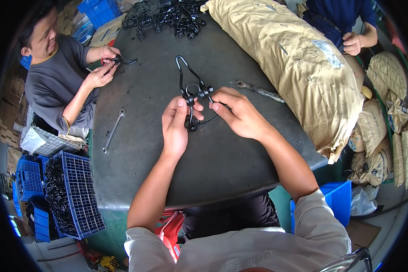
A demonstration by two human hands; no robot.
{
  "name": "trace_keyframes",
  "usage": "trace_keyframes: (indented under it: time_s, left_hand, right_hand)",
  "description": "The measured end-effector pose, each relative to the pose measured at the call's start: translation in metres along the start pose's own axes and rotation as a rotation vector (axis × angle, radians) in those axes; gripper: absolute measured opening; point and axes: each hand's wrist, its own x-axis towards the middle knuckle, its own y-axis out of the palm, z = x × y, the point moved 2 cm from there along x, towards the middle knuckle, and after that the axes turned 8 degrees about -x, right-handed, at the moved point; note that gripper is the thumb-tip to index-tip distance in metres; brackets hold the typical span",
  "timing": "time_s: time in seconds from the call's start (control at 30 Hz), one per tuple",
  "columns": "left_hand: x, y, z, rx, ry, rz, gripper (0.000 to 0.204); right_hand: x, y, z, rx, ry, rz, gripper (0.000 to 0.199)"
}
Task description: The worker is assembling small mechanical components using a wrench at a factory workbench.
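Note:
Above the dark table [136, 167] I hold a black metal wire bracket [182, 79] with a long narrow loop pointing away from me. A ring clamp and bolted joints sit at its middle, and a small round end hangs near my left fingers. My left hand [173, 124] is closed on the bracket's left side, thumb over the wire. My right hand [240, 113] pinches the right side just below a bolt. The fingers partly hide the joints. Nearest on the right lies an open-end wrench [260, 92]; a second wrench [113, 130] rests at the left.
Similar black metal parts [167, 18] are heaped at the far edge. A large brown paper sack [285, 63] covers the right side. At left, a co-worker's hands [102, 72] hold another black part. A blue crate [79, 195] of black parts stands lower left; a second person's hand [352, 44] shows far right.

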Motion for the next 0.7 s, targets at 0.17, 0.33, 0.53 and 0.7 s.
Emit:
trace_keyframes:
  time_s: [0.17,0.33,0.53,0.7]
  left_hand:
    - [0.000,-0.001,-0.001,0.043,0.017,0.011,0.043]
    - [0.000,-0.001,-0.001,0.060,0.071,0.031,0.040]
    - [-0.001,0.001,-0.001,0.153,0.131,0.033,0.042]
    - [0.006,-0.009,0.003,0.116,0.004,-0.003,0.044]
  right_hand:
    - [0.000,0.002,-0.002,0.035,0.029,-0.004,0.014]
    - [0.000,0.003,0.001,0.068,0.058,-0.009,0.012]
    - [-0.001,0.004,0.002,0.092,0.056,-0.039,0.010]
    - [-0.002,0.006,-0.001,-0.092,-0.065,-0.186,0.014]
